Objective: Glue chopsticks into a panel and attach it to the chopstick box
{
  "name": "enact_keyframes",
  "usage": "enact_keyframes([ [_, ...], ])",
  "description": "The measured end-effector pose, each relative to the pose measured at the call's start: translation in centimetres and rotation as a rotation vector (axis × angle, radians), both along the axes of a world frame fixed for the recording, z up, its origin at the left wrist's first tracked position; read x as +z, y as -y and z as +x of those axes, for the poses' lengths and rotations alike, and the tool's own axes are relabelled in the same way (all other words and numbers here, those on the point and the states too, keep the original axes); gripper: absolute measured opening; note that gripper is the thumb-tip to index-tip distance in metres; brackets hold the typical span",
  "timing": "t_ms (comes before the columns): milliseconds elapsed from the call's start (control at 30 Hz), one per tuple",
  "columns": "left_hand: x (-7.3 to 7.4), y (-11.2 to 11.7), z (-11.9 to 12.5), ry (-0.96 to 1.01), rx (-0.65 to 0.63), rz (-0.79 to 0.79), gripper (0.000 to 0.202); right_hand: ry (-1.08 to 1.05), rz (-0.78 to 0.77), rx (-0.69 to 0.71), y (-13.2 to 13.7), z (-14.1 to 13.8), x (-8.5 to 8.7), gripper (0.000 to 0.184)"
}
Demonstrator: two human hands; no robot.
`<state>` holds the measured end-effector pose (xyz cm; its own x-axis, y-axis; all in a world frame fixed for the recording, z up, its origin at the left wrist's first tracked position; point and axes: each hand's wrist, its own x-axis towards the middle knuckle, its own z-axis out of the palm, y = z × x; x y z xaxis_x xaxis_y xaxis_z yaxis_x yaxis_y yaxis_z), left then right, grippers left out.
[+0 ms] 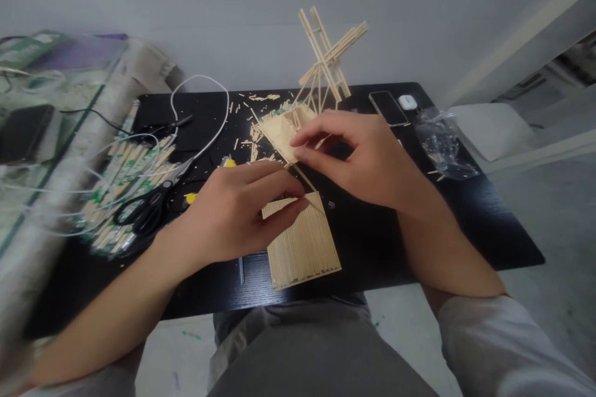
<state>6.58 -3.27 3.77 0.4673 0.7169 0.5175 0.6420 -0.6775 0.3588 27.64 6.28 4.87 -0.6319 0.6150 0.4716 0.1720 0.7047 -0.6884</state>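
A flat panel of thin wooden sticks (302,242) lies on the black table (465,211) in front of me. My left hand (237,208) rests on the panel's top left corner, fingers closed over a thin stick. My right hand (367,158) pinches the upper end of that stick (305,177) beside a small stick model (285,127). A windmill-like frame of sticks (326,56) rises from that model behind my right hand.
Black-handled scissors (149,205) lie on packets of wooden sticks (123,192) at the left, crossed by a white cable (200,84). A phone (388,107), a small white case (407,101) and a crumpled clear bag (440,142) sit at the right. Stick offcuts litter the table's back.
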Motion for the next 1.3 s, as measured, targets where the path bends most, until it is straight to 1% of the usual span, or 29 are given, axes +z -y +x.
enact_keyframes([
  [267,0.1,0.0,-0.1,-0.023,-0.011,-0.009,0.005,0.048,-0.016,-0.031,0.2,0.1,0.2,0.005],
  [433,0.4,0.1,-0.2,-0.041,-0.006,0.003,0.003,0.061,-0.042,-0.010,0.2,0.2,0.3,0.006],
  [600,0.5,0.1,-0.6,-0.054,0.023,-0.035,0.003,0.082,-0.052,-0.014,0.0,0.3,0.3,0.007],
  [733,1.0,0.2,-1.2,-0.074,0.025,-0.041,0.005,0.115,-0.041,0.010,0.1,0.4,0.3,0.010],
  [800,1.5,0.2,-1.6,-0.083,0.052,-0.051,0.006,0.126,-0.036,0.029,0.1,0.5,0.3,0.012],
  [900,2.0,-0.1,-2.1,-0.071,0.166,-0.058,0.010,0.135,-0.021,0.043,0.3,0.4,0.3,0.012],
  [967,1.9,-0.5,-2.3,-0.076,0.237,-0.063,0.012,0.139,-0.010,0.036,0.3,0.2,0.2,0.011],
  [1033,1.5,-0.9,-2.3,-0.098,0.258,-0.079,0.012,0.138,-0.013,0.031,0.4,0.0,0.1,0.008],
  [1167,0.7,-1.6,-2.1,-0.140,0.221,-0.103,0.017,0.131,-0.027,0.023,0.4,-0.2,0.0,0.005],
  [1300,0.4,-1.6,-2.0,-0.143,0.194,-0.102,0.017,0.135,-0.026,0.011,0.4,-0.1,0.0,0.006],
])
